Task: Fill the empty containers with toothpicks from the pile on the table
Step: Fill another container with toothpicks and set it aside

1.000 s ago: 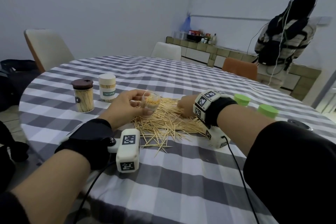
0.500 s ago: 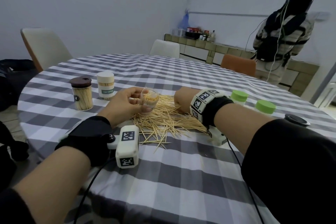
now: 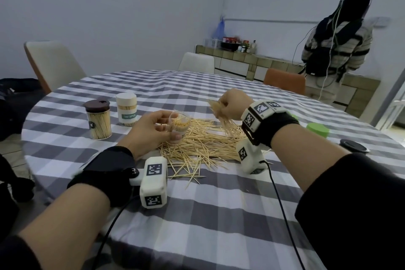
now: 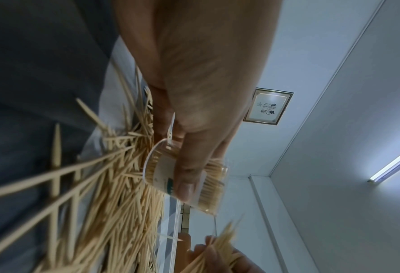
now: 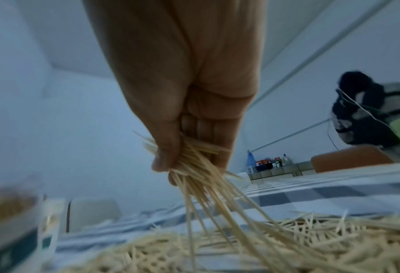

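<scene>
- Surface: round table [image 3: 219,215] under a grey-and-white checked cloth; loose pile of toothpicks [image 3: 201,144] spread near its middle.
- On the table, left of the pile: brown-lidded jar [image 3: 98,119] filled with toothpicks, upright; just beside it a white-lidded jar [image 3: 126,109] labelled "TOOTHPICK", upright.
- On the table, right side: green lid [image 3: 317,130], partly behind the right forearm; a dark round disc [image 3: 354,146] near the edge.
- Room: pale walls; cream chair [image 3: 52,64] at left, a second pale chair [image 3: 196,62] and an orange chair [image 3: 285,81] at the far side; low tiled counter [image 3: 252,61] carrying bottles and boxes; a person in a striped top [image 3: 337,50] standing with back turned at that counter. Framed calligraphy [image 4: 267,106] and a tube light [image 4: 395,164] show in the left wrist view.
- Left hand [image 3: 151,131]: fingers and thumb curled round a clear container [image 3: 178,126], open mouth tilted toward the right hand, already packed with toothpicks; held just over the near-left edge of the pile.
- Right hand [image 3: 233,104]: closed in a fist round a bunch of toothpicks [image 3: 223,116], raised above the pile's right side; the lower ends fan out downward toward the pile.
- Hard to make out: whether the hanging ends touch the pile; the right wrist view is motion-blurred, and the container appears there only as a smear at lower left. Any vessel under the green lid is hidden.
</scene>
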